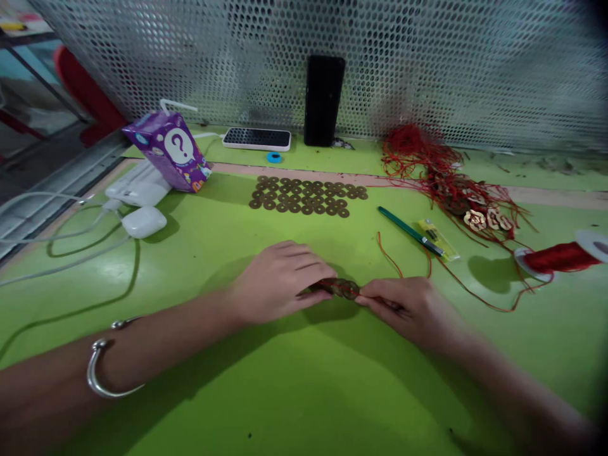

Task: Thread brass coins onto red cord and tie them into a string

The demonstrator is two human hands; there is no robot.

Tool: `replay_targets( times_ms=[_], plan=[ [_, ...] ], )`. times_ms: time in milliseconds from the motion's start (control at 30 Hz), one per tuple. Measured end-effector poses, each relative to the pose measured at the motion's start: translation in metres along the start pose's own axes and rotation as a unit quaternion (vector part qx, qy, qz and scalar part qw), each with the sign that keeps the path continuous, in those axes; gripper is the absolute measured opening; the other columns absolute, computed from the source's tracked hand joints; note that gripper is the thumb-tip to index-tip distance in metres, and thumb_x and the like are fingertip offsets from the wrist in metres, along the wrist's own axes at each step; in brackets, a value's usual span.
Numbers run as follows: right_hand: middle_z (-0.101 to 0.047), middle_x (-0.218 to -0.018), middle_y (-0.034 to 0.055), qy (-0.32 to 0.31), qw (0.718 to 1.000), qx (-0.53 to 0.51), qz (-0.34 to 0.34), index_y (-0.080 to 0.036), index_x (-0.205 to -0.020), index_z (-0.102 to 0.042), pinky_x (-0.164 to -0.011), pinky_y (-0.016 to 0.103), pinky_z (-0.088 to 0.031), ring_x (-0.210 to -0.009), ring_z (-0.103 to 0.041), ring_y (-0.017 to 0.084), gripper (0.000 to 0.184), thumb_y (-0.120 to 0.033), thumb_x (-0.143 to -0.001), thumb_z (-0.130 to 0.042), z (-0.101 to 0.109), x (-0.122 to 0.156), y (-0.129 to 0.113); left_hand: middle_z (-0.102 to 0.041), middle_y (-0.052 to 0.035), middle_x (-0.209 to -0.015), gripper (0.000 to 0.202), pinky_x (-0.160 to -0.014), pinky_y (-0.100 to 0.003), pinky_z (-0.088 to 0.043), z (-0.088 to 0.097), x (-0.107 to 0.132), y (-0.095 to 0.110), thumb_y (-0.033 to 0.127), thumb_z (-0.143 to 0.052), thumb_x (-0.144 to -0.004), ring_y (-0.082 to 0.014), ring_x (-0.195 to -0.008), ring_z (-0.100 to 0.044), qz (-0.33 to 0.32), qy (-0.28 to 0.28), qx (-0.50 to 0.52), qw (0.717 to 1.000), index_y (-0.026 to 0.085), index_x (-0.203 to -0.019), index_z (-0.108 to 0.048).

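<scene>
My left hand [289,278] is closed around a row of dark brass coins [349,289] strung with red cord. Some of that row is hidden under its fingers. At the row's right end, my right hand [408,304] pinches the red cord close against the last coin. From behind this hand the thin red cord [475,294] loops out over the green table toward a spool of red cord [560,256] at the right. A short cord end [387,250] curls up beyond my right hand. Loose holed coins [299,197] lie in rows further back.
A green pen [411,231] and a small yellow packet [439,239] lie behind my right hand. Tangled red cords with coins [446,183] are heaped back right. A phone [324,101] leans on the perforated metal panel [266,63]. A purple drink carton [171,152] stands left, near white cables.
</scene>
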State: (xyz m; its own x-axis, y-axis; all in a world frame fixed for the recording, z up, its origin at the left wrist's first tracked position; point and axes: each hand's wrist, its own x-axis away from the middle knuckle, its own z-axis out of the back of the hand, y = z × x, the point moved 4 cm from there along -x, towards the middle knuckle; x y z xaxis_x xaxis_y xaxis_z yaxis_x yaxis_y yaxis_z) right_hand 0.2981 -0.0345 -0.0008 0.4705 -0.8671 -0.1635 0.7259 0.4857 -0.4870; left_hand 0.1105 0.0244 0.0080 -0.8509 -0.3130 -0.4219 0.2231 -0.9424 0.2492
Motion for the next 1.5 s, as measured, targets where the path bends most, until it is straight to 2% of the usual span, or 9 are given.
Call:
replay_targets(
  times_ms=[100, 267, 467, 700, 967, 1133, 1233, 1400, 1500],
  plan=[
    [-0.067, -0.065, -0.0001, -0.005, 1.000, 0.001, -0.001, -0.019, -0.080, -0.068, -0.050, 0.021, -0.039, -0.052, -0.057, 0.009, 0.034, -0.031, -0.101, -0.044, 0.000, 0.000, 0.000, -0.075, -0.0038, -0.098, 0.018, -0.081, -0.031, -0.054, 0.000, 0.000, 0.000, 0.030, -0.058, -0.096, -0.0161, -0.087, -0.068, 0.005, 0.002, 0.000, 1.000, 0.018, -0.106, -0.067],
    [-0.063, -0.061, -0.0014, -0.007, 1.000, 0.003, 0.010, -0.019, -0.078, -0.066, -0.049, 0.021, -0.036, -0.049, -0.053, 0.008, 0.036, -0.032, -0.102, -0.043, -0.004, -0.002, -0.002, -0.073, -0.0075, -0.107, 0.035, -0.088, -0.036, -0.053, 0.000, -0.003, 0.004, 0.041, -0.062, -0.093, -0.0200, -0.098, -0.066, 0.020, -0.016, 0.000, 1.000, 0.017, -0.118, -0.063],
    [-0.060, -0.059, -0.0016, -0.007, 1.000, -0.003, 0.023, -0.017, -0.078, -0.064, -0.049, 0.020, -0.034, -0.049, -0.052, 0.007, 0.037, -0.033, -0.103, -0.041, -0.005, -0.004, -0.007, -0.072, -0.0060, -0.104, 0.021, -0.086, -0.034, -0.052, -0.002, -0.005, 0.008, 0.032, -0.059, -0.096, -0.0188, -0.094, -0.065, 0.017, -0.043, 0.010, 0.999, 0.017, -0.106, -0.067],
    [-0.062, -0.061, -0.0014, -0.013, 1.000, 0.007, 0.027, -0.017, -0.080, -0.064, -0.049, 0.021, -0.035, -0.049, -0.054, 0.008, 0.037, -0.033, -0.103, -0.040, -0.006, -0.003, -0.005, -0.073, -0.0044, -0.099, 0.020, -0.085, -0.034, -0.052, -0.003, -0.003, 0.006, 0.033, -0.061, -0.094, -0.0186, -0.091, -0.065, 0.027, -0.037, 0.017, 0.999, 0.016, -0.102, -0.068],
    [-0.063, -0.062, -0.0014, -0.014, 0.999, 0.025, 0.028, -0.019, -0.081, -0.065, -0.050, 0.022, -0.035, -0.051, -0.055, 0.008, 0.035, -0.031, -0.103, -0.041, -0.007, -0.003, -0.006, -0.073, -0.0050, -0.099, 0.020, -0.084, -0.034, -0.052, -0.003, -0.004, 0.006, 0.034, -0.060, -0.095, -0.0182, -0.092, -0.065, 0.031, -0.044, 0.010, 0.998, 0.017, -0.102, -0.068],
    [-0.060, -0.059, -0.0019, 0.012, 0.997, 0.047, 0.055, -0.018, -0.079, -0.063, -0.050, 0.022, -0.035, -0.049, -0.054, 0.008, 0.037, -0.032, -0.104, -0.039, -0.007, -0.003, -0.007, -0.072, -0.0077, -0.107, 0.033, -0.087, -0.036, -0.052, -0.002, -0.005, 0.009, 0.043, -0.059, -0.095, -0.0204, -0.097, -0.065, 0.024, -0.029, 0.008, 0.999, 0.017, -0.114, -0.065],
    [-0.060, -0.060, -0.0019, 0.018, 0.996, 0.052, 0.065, -0.017, -0.079, -0.062, -0.050, 0.022, -0.035, -0.050, -0.054, 0.008, 0.038, -0.032, -0.104, -0.038, -0.008, -0.002, -0.008, -0.072, -0.0057, -0.103, 0.025, -0.085, -0.033, -0.053, -0.003, -0.005, 0.012, 0.037, -0.059, -0.096, -0.0185, -0.093, -0.066, 0.013, -0.027, 0.011, 0.999, 0.017, -0.108, -0.067],
    [-0.063, -0.062, -0.0019, 0.008, 0.998, 0.030, 0.052, -0.018, -0.082, -0.062, -0.051, 0.021, -0.037, -0.052, -0.057, 0.008, 0.032, -0.029, -0.103, -0.041, -0.008, -0.002, -0.008, -0.073, -0.0046, -0.100, 0.019, -0.084, -0.031, -0.052, -0.003, -0.005, 0.014, 0.031, -0.058, -0.097, -0.0167, -0.091, -0.066, 0.017, -0.018, 0.012, 1.000, 0.017, -0.105, -0.068],
    [-0.065, -0.064, -0.0020, 0.004, 1.000, 0.018, 0.021, -0.018, -0.084, -0.061, -0.049, 0.021, -0.036, -0.050, -0.057, 0.008, 0.026, -0.029, -0.101, -0.044, -0.008, -0.002, -0.006, -0.073, -0.0049, -0.098, 0.019, -0.082, -0.031, -0.053, -0.003, -0.005, 0.014, 0.030, -0.057, -0.097, -0.0165, -0.089, -0.066, 0.014, -0.015, 0.016, 1.000, 0.017, -0.105, -0.068]
  ],
)
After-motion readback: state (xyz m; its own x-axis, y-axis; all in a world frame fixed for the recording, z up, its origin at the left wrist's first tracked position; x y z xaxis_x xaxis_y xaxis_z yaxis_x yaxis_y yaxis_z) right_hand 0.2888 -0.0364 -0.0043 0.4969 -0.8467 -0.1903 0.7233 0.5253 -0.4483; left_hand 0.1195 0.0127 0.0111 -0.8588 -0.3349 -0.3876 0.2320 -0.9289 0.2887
